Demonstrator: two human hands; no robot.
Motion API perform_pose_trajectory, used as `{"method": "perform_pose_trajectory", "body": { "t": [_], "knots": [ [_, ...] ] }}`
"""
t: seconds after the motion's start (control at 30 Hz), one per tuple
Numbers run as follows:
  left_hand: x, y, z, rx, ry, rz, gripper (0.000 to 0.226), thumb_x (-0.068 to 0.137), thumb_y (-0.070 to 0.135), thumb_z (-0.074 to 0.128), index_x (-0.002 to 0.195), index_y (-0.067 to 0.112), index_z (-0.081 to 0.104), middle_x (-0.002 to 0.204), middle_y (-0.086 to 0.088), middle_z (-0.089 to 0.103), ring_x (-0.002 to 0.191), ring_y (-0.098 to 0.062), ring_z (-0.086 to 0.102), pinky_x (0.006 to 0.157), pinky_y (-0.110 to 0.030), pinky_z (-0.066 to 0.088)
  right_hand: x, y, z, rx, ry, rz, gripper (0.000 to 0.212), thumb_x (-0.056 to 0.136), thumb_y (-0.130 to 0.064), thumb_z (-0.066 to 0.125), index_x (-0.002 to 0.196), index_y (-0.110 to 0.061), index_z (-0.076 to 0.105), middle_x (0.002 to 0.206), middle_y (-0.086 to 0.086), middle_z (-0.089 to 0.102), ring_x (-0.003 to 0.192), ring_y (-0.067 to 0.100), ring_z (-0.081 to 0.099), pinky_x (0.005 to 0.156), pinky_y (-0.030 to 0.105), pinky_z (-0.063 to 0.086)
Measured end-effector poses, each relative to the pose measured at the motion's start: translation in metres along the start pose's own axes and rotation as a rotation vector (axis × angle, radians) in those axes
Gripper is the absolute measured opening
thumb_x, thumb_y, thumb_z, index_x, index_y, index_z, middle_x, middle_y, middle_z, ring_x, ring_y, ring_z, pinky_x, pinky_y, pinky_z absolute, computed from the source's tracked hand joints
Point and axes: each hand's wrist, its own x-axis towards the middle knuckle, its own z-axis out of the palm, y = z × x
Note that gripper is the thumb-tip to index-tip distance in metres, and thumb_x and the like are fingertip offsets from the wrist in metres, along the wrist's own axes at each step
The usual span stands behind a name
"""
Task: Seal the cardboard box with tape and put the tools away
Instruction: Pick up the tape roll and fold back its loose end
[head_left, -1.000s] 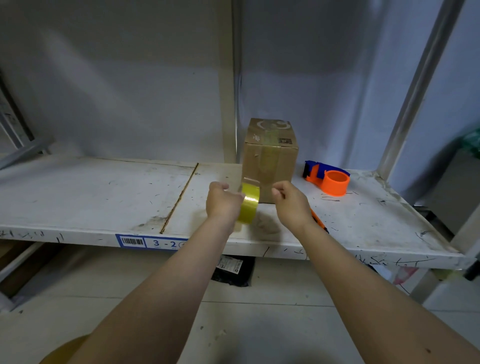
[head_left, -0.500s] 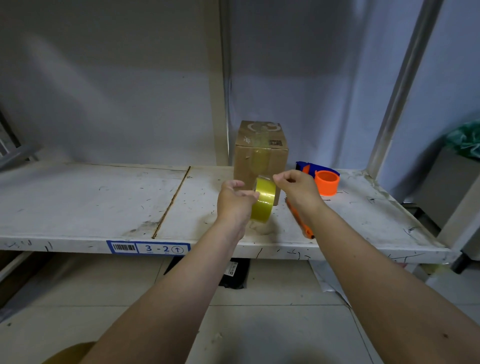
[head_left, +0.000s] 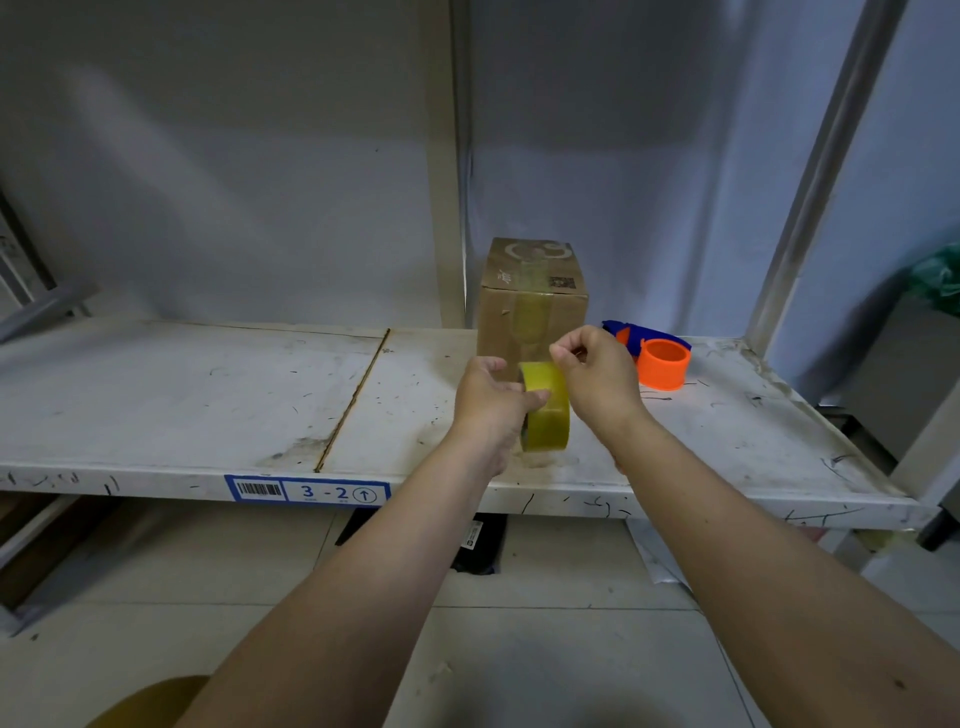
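We see the cardboard box (head_left: 532, 301) standing upright at the back of the white shelf (head_left: 208, 405), just right of the rack's middle post, with a strip of yellowish tape running over its top and down its front face. In front of it we find the roll of yellow tape (head_left: 546, 408), held on edge just above the shelf near its front lip. Our left hand (head_left: 491, 402) is wrapped around the roll's left side, thumb pressed on its rim. Our right hand (head_left: 597, 379) is closed in a pinch above the roll's upper right edge; we cannot tell whether it holds the tape's free end. Behind the right hand, to the right of the box, lies the orange and blue tape dispenser (head_left: 655, 358). A blue label (head_left: 309, 491) reading 3-2 sits on the shelf's front edge.
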Motion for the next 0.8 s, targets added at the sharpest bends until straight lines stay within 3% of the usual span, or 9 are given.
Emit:
{"method": "perform_pose_trajectory", "body": {
  "t": [0.13, 0.27, 0.3, 0.37, 0.43, 0.57, 0.63, 0.8],
  "knots": [
    [0.002, 0.015, 0.001, 0.021, 0.065, -0.071, 0.064, 0.072, -0.002, 0.077, 0.125, 0.016, 0.044, 0.12, -0.012, 0.061, 0.108, -0.032, 0.062, 0.093, -0.045, 0.054, -0.009, -0.006, 0.001, -0.062, 0.063, -0.132, 0.013, 0.092, -0.014, 0.055, 0.08, -0.018, 0.055, 0.085, -0.007, 0.055, 0.1, 0.025, 0.055, 0.083, 0.04, 0.05],
    [0.002, 0.022, -0.006, -0.012, 0.068, -0.109, 0.035, 0.08, -0.006, 0.069, 0.108, 0.006, 0.052, 0.089, -0.01, 0.063, 0.086, -0.027, 0.064, 0.079, -0.037, 0.057, -0.018, -0.021, -0.001, -0.047, 0.083, -0.249, 0.011, 0.092, -0.014, 0.055, 0.081, -0.017, 0.056, 0.089, -0.007, 0.055, 0.097, 0.018, 0.05, 0.081, 0.034, 0.047],
    [0.002, 0.023, -0.008, -0.012, 0.056, -0.109, 0.028, 0.081, -0.006, 0.068, 0.102, 0.006, 0.054, 0.089, -0.011, 0.064, 0.085, -0.028, 0.065, 0.079, -0.038, 0.057, -0.019, -0.022, -0.003, -0.041, 0.07, -0.251, 0.01, 0.092, -0.014, 0.055, 0.082, -0.017, 0.056, 0.089, -0.007, 0.056, 0.097, 0.019, 0.051, 0.081, 0.035, 0.047],
    [0.002, 0.021, -0.012, 0.012, 0.039, -0.091, 0.028, 0.08, -0.003, 0.071, 0.099, 0.009, 0.055, 0.104, -0.014, 0.066, 0.095, -0.03, 0.067, 0.083, -0.04, 0.058, -0.016, -0.023, -0.008, -0.009, 0.029, -0.212, 0.009, 0.093, -0.016, 0.055, 0.084, -0.018, 0.058, 0.089, -0.004, 0.06, 0.096, 0.02, 0.055, 0.08, 0.036, 0.049],
    [0.0, 0.018, -0.013, 0.035, 0.032, -0.071, 0.044, 0.078, 0.001, 0.074, 0.115, 0.008, 0.052, 0.114, -0.014, 0.064, 0.098, -0.028, 0.066, 0.079, -0.035, 0.059, -0.014, -0.023, -0.013, 0.019, -0.018, -0.188, 0.009, 0.093, -0.016, 0.056, 0.084, -0.018, 0.058, 0.09, -0.001, 0.063, 0.089, 0.018, 0.057, 0.072, 0.029, 0.048],
    [-0.001, 0.017, -0.014, 0.128, 0.121, 0.194, 0.04, 0.079, 0.012, 0.075, 0.114, 0.019, 0.056, 0.115, 0.0, 0.062, 0.105, -0.017, 0.059, 0.086, -0.027, 0.05, -0.015, -0.026, -0.02, 0.047, -0.079, -0.201, 0.008, 0.093, -0.016, 0.056, 0.085, -0.017, 0.057, 0.086, -0.003, 0.061, 0.076, 0.007, 0.053, 0.062, 0.017, 0.038],
    [-0.005, 0.023, -0.014, 0.112, 0.138, 0.32, 0.035, 0.082, 0.012, 0.072, 0.111, 0.023, 0.057, 0.106, 0.002, 0.065, 0.101, -0.014, 0.061, 0.082, -0.023, 0.047, -0.016, -0.026, -0.023, 0.047, -0.094, -0.201, 0.007, 0.093, -0.017, 0.055, 0.087, -0.016, 0.058, 0.086, -0.003, 0.061, 0.076, 0.005, 0.053, 0.061, 0.016, 0.039],
    [-0.005, 0.033, -0.01, 0.172, 0.124, 0.399, 0.034, 0.085, 0.014, 0.068, 0.114, 0.025, 0.053, 0.08, 0.007, 0.069, 0.097, -0.014, 0.065, 0.083, -0.026, 0.04, -0.014, -0.023, -0.03, 0.054, -0.076, -0.168, 0.008, 0.094, -0.018, 0.055, 0.093, -0.013, 0.061, 0.089, -0.001, 0.063, 0.083, 0.012, 0.057, 0.068, 0.019, 0.047]
  ]
}}
